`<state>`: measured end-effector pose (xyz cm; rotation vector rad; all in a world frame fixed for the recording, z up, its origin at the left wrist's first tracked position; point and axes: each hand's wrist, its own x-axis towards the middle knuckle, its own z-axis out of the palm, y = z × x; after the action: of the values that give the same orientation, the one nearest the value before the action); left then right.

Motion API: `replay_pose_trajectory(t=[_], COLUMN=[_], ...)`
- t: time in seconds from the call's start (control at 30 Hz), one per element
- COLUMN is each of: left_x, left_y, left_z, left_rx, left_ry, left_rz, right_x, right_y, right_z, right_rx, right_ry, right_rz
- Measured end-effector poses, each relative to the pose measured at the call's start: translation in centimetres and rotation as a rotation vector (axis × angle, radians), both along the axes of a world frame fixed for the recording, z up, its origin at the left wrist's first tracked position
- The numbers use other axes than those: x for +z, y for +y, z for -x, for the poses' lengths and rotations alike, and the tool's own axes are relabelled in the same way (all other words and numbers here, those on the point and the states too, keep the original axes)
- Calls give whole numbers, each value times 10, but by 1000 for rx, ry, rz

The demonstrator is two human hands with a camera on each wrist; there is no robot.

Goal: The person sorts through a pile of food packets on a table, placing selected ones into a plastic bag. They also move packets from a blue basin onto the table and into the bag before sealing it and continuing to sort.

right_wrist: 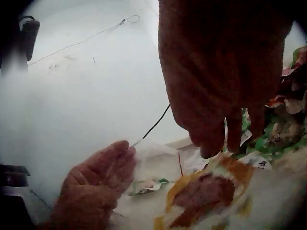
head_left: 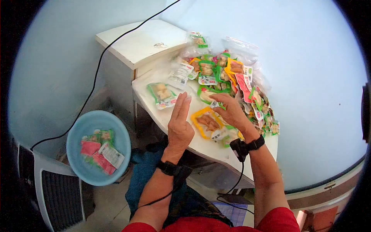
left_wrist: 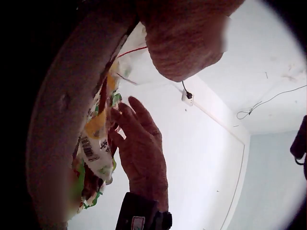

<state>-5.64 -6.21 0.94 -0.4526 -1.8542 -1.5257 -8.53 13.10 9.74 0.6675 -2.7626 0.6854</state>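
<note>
My left hand [head_left: 179, 125] is raised over the table's near edge, its fingers straight and together, with nothing in its grasp. Just right of it, my right hand [head_left: 234, 112] hovers at the front of a heap of sealed food packets [head_left: 206, 69], fingers loosely bent and thumb apart. Below the right hand lies a yellow-edged packet [head_left: 208, 123] of brown meat-like pieces, seen also in the right wrist view. Beyond the left fingertips rests a green-edged clear packet [head_left: 161, 92] with pale chunks. In the left wrist view the right hand [left_wrist: 141, 148] shows spread fingers beside the packets.
On the floor at left stands a blue basin [head_left: 73, 145] holding several packets, some red-backed. A raised white shelf [head_left: 145, 38] adjoins the white table [head_left: 170, 116]. A black cable [head_left: 96, 73] runs down the left wall, and clear plastic bags [head_left: 247, 50] lie behind the heap.
</note>
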Motion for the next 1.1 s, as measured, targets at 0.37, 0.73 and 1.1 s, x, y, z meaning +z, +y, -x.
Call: replay_pose_trajectory(t=[0.37,0.73,1.1], left_x=[-2,3,0], left_y=[2,0,1], left_z=[4,-1,1], left_rx=[12,3,-14], left_ry=[3,-29,48], left_rz=[7,58,127], right_x=[-21,-2,-6], right_y=[6,15,-23], right_z=[-57,-77,-93], right_rx=[-342,-490,-394], right_ry=[-195,-231,-430], right_rz=[-362,460,806])
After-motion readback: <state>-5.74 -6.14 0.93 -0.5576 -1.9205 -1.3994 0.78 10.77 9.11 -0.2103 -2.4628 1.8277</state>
